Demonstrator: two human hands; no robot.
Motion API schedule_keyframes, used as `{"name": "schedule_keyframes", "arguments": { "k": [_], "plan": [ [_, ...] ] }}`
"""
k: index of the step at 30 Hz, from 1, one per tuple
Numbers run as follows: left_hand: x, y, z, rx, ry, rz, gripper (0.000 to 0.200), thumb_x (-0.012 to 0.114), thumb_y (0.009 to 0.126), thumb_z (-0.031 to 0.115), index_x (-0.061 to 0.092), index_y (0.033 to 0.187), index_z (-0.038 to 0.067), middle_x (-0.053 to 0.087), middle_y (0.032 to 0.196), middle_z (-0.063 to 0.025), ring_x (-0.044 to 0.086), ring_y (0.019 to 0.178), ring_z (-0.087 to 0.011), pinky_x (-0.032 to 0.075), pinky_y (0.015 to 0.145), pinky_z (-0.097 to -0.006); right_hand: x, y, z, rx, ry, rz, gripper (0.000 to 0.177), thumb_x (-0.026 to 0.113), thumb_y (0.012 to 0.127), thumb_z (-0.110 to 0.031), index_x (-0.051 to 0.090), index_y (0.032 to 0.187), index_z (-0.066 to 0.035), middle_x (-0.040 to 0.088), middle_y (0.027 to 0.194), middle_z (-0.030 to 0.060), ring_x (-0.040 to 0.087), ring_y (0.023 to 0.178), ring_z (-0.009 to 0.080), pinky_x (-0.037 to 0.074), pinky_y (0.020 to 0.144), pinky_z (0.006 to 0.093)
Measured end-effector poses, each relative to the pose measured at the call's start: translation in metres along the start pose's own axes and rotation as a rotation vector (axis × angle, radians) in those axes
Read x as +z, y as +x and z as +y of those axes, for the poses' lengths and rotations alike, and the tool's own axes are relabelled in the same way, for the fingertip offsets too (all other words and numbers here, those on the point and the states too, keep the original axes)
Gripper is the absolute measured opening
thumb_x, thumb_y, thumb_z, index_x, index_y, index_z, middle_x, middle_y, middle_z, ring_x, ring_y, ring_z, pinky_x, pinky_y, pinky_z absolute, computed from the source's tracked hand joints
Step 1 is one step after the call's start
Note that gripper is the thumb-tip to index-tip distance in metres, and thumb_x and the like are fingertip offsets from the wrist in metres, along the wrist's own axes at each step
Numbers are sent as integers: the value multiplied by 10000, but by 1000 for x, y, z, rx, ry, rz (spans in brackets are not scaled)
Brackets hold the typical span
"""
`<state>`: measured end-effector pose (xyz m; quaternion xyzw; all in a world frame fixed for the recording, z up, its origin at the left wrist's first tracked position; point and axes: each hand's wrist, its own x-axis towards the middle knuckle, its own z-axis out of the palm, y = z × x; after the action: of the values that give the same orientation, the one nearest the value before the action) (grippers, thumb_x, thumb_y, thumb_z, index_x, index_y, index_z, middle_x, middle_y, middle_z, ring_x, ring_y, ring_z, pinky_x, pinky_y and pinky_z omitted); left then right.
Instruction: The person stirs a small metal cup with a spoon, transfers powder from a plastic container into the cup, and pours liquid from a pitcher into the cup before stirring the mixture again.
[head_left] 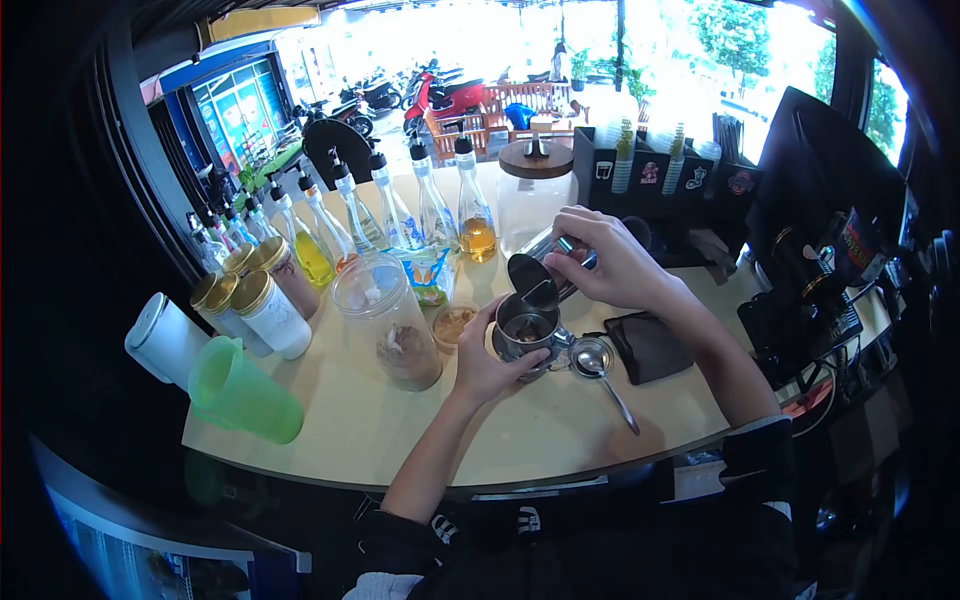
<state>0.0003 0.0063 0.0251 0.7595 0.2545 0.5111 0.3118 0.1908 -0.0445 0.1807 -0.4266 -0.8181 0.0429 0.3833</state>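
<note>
My left hand (pixel 490 362) is wrapped round a metal cup (pixel 527 327) on the counter, thumb on its near side. Something dark lies inside the cup. Above it, my right hand (pixel 607 262) grips a metal pitcher (pixel 541 268), tilted with its mouth down toward the cup. What comes out of the pitcher, if anything, is too small to tell. To the right of the cup, a spoon (pixel 612 388) rests on a small round dish (pixel 591 354), beside a dark folded cloth (pixel 652 346). A small tub of brown powder (pixel 455 322) stands left of the cup.
On the cream counter (pixel 400 440) stand a clear jar of brown powder (pixel 405 345), a green pitcher (pixel 245 392), gold-lidded jars (pixel 272 312), pump bottles (pixel 437 212) and a wood-lidded jar (pixel 536 195). A black cup organizer (pixel 650 182) is behind; another hand (pixel 712 247) shows at right.
</note>
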Motion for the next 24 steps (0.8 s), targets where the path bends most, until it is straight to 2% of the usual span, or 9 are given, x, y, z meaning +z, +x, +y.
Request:
{"name": "schedule_keyframes", "arguments": {
  "k": [3,10,19,21,24],
  "plan": [
    [0,0,1,7,8,-5,847,887,580,350,512,1255,0,639,1113,-151,608,1076,-259,452,964,-384,2,2,0,-19,-28,-32,198,648,842,-127,505,855,8,525,760,132,545,668,274,429,602,355],
    [1,-1,-3,6,5,-2,857,882,586,364,504,1262,-2,635,1109,-162,607,1073,-269,449,963,-389,3,6,-5,-78,-107,-58,188,644,838,-125,511,855,8,535,757,130,573,675,280,450,610,373],
    [0,-1,-3,24,8,-14,854,880,588,354,499,1268,5,633,1112,-159,600,1079,-274,444,961,-394,4,6,-5,-67,-105,-69,172,630,839,-113,507,846,7,541,770,138,608,687,301,447,724,400],
    [0,0,-2,29,21,-6,854,881,584,348,498,1269,8,633,1107,-153,600,1072,-279,443,963,-393,3,5,-4,-117,-161,-53,165,628,834,-106,507,845,5,539,767,138,612,698,309,438,761,407],
    [0,-1,-3,35,37,16,849,880,583,345,501,1265,11,633,1101,-152,601,1067,-286,442,962,-396,1,3,-2,-113,-171,-46,159,625,830,-101,507,843,5,534,763,139,609,701,312,434,770,406]
  ]
}}
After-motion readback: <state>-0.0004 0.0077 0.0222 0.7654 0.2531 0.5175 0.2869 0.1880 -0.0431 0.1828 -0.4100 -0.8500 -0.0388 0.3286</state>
